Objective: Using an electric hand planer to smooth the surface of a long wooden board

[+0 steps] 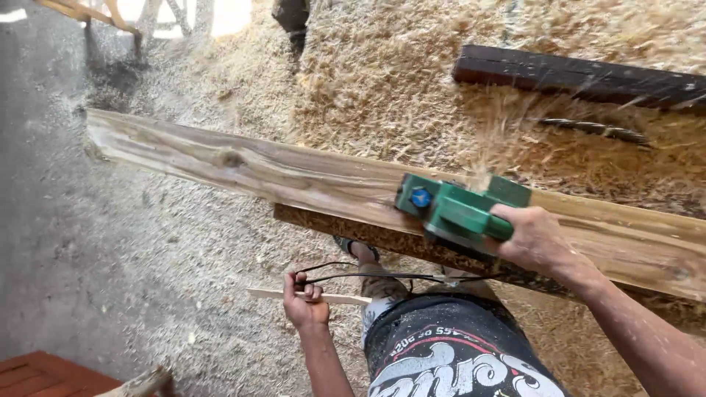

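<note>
One green electric planer (457, 209) sits on the top face of a long pale plank (243, 165), toward its right-hand end, throwing a spray of shavings upward. The right hand (535, 239) is wrapped fully round the planer's rear handle. The left hand (303, 298), below the plank's near edge, is fisted tight round one looped black cord (368, 276), just above a thin pale wood strip (331, 297). A second, darker board (412, 246) lies under the plank's near edge. Floor: grey concrete at left, deep in sawdust and shavings (382, 81) toward the right. On the shavings beyond the plank: one dark timber beam (581, 76), one twisted metal bit (592, 129). One reddish wooden surface (37, 375) occupies the lower left corner.
</note>
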